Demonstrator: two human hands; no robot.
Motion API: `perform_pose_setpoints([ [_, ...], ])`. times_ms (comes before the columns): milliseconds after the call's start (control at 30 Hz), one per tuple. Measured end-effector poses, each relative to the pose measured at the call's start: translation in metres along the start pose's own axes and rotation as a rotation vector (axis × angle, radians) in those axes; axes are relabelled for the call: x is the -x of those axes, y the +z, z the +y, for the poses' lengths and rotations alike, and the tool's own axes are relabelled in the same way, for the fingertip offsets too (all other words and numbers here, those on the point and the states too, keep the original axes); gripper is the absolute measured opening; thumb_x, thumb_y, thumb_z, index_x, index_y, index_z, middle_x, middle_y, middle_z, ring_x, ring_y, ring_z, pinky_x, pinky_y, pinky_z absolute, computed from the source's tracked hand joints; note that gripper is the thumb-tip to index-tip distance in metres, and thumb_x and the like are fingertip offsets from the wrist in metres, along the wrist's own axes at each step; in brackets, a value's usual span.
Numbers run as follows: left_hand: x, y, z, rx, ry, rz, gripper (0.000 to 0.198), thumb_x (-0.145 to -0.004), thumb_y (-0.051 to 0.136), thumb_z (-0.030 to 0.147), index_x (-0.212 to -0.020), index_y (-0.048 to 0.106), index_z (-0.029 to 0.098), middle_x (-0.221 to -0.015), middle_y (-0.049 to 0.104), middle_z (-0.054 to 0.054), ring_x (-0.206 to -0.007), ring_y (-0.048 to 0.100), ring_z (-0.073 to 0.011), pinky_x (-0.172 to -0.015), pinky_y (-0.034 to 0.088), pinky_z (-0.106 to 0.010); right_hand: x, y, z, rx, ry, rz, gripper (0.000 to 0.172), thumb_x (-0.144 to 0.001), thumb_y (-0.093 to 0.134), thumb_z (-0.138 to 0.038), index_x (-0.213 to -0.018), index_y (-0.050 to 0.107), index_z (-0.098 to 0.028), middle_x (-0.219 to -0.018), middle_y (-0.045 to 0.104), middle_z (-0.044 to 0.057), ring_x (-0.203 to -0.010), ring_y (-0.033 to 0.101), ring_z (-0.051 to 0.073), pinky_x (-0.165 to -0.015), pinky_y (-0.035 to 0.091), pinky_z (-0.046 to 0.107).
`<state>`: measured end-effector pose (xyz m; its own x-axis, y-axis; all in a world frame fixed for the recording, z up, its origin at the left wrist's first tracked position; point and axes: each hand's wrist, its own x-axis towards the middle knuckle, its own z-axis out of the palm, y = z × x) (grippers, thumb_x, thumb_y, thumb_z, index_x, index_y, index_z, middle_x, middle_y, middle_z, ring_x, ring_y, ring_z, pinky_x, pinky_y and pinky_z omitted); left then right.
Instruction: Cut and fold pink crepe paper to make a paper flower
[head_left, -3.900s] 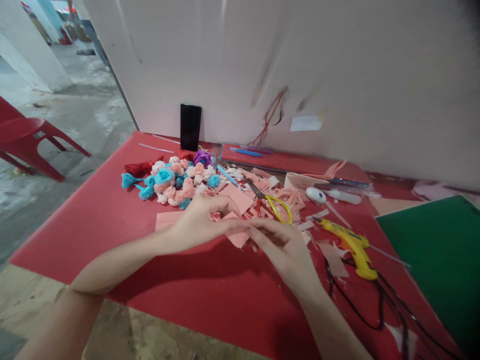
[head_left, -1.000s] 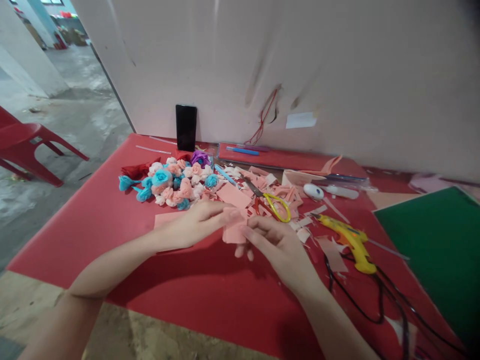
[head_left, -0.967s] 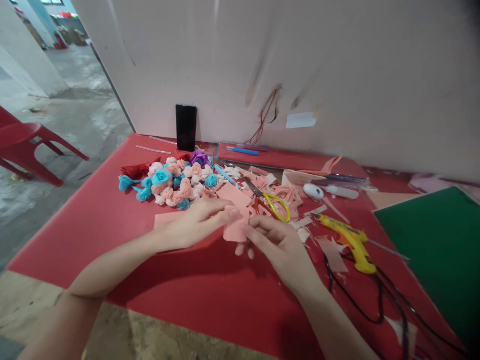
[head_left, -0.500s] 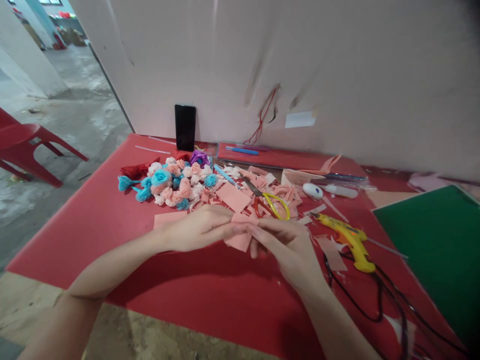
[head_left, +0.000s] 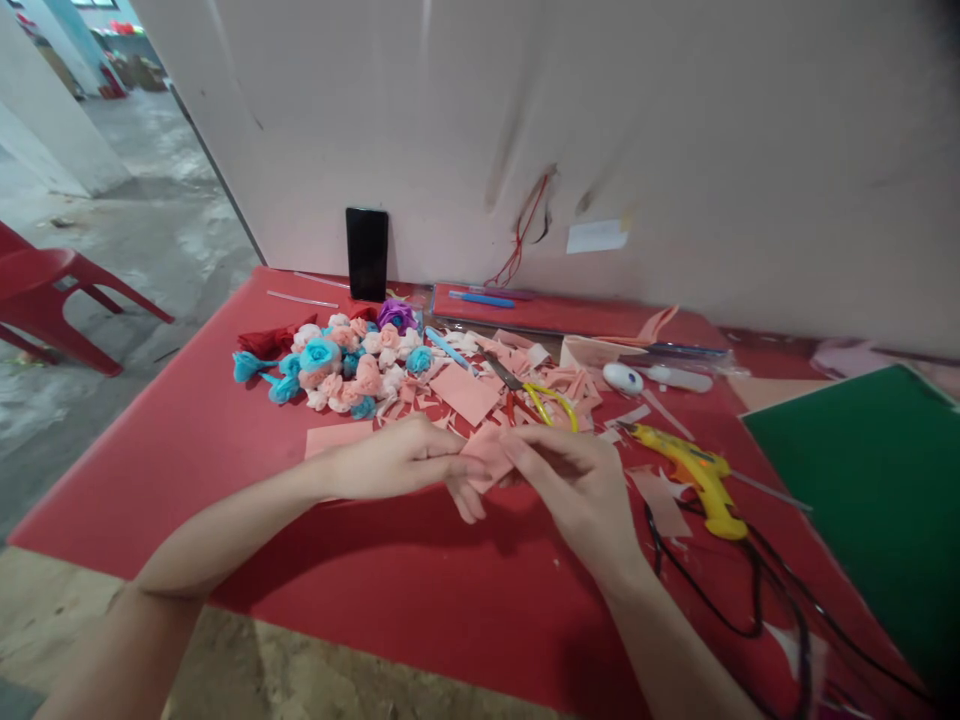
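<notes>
My left hand (head_left: 397,465) and my right hand (head_left: 581,480) meet above the red table (head_left: 187,440), both pinching a small pink paper piece (head_left: 487,455) between thumbs and fingers. The paper is folded or curled between the fingertips. Just behind the hands lie pink paper scraps (head_left: 465,392) and yellow-handled scissors (head_left: 536,395). A heap of small paper flowers (head_left: 337,360), in blue, pink, white and purple, lies to the far left of the hands.
A yellow glue gun (head_left: 694,475) with a black cord (head_left: 720,610) lies right of my right hand. A green sheet (head_left: 877,500) covers the right side. A black phone (head_left: 367,253) leans on the wall. A red chair (head_left: 52,300) stands at left.
The pink paper hung open below my fingers a second ago; now both hands have closed in on it and it is bunched smaller between the fingertips. The view has shifted slightly.
</notes>
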<state>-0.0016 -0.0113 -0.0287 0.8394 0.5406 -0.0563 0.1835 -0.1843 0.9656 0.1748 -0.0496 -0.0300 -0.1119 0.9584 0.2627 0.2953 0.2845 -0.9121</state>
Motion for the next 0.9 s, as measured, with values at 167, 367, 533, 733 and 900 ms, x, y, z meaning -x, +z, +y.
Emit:
perform_pose_setpoints([
  [167, 0.000, 0.002, 0.004, 0.076, -0.082, -0.034, 0.027, -0.089, 0.048, 0.024, -0.075, 0.066, 0.010, -0.068, 0.072, -0.005, -0.062, 0.067, -0.0096, -0.069, 0.052, -0.019, -0.003, 0.000, 0.000, -0.013, 0.039, -0.153, 0.024, -0.081, 0.052, -0.028, -0.064, 0.068, -0.020, -0.047, 0.057, -0.003, -0.041, 0.048, 0.009, -0.042, 0.038, 0.020],
  [367, -0.006, 0.012, -0.008, 0.178, -0.079, 0.090, 0.020, -0.082, 0.058, 0.026, -0.084, 0.069, 0.010, -0.081, 0.073, -0.007, -0.074, 0.069, -0.0133, -0.069, 0.054, -0.021, 0.002, 0.004, 0.007, -0.026, -0.017, -0.074, 0.026, -0.082, 0.053, -0.029, -0.066, 0.072, -0.022, -0.044, 0.055, -0.003, -0.039, 0.046, 0.009, -0.041, 0.038, 0.022],
  [533, -0.005, 0.005, -0.006, 0.177, -0.128, 0.121, 0.022, -0.082, 0.057, 0.026, -0.073, 0.067, 0.009, -0.075, 0.073, -0.007, -0.068, 0.069, -0.0125, -0.064, 0.055, -0.020, -0.009, -0.010, 0.029, -0.225, 0.005, -0.014, 0.028, -0.083, 0.048, -0.035, -0.077, 0.072, -0.021, -0.050, 0.058, -0.001, -0.042, 0.048, 0.011, -0.041, 0.038, 0.023],
  [733, -0.002, -0.016, 0.002, 0.275, -0.060, 0.346, 0.032, -0.074, 0.065, 0.042, -0.067, 0.064, 0.010, -0.066, 0.071, -0.006, -0.057, 0.066, -0.0125, -0.057, 0.053, -0.022, -0.044, -0.044, 0.084, 0.605, 0.208, 0.094, 0.024, -0.074, 0.050, -0.021, -0.091, 0.066, -0.015, -0.086, 0.067, 0.010, -0.075, 0.060, 0.021, -0.070, 0.046, 0.034],
  [900, -0.005, -0.017, -0.010, 0.538, 0.028, 0.274, 0.035, -0.074, 0.066, 0.045, -0.069, 0.060, 0.011, -0.058, 0.066, -0.004, -0.054, 0.064, -0.0121, -0.052, 0.049, -0.021, -0.048, -0.044, 0.131, 0.773, 0.298, -0.009, 0.037, -0.060, 0.056, -0.006, -0.095, 0.065, -0.011, -0.091, 0.067, 0.016, -0.091, 0.060, 0.032, -0.079, 0.044, 0.040],
])
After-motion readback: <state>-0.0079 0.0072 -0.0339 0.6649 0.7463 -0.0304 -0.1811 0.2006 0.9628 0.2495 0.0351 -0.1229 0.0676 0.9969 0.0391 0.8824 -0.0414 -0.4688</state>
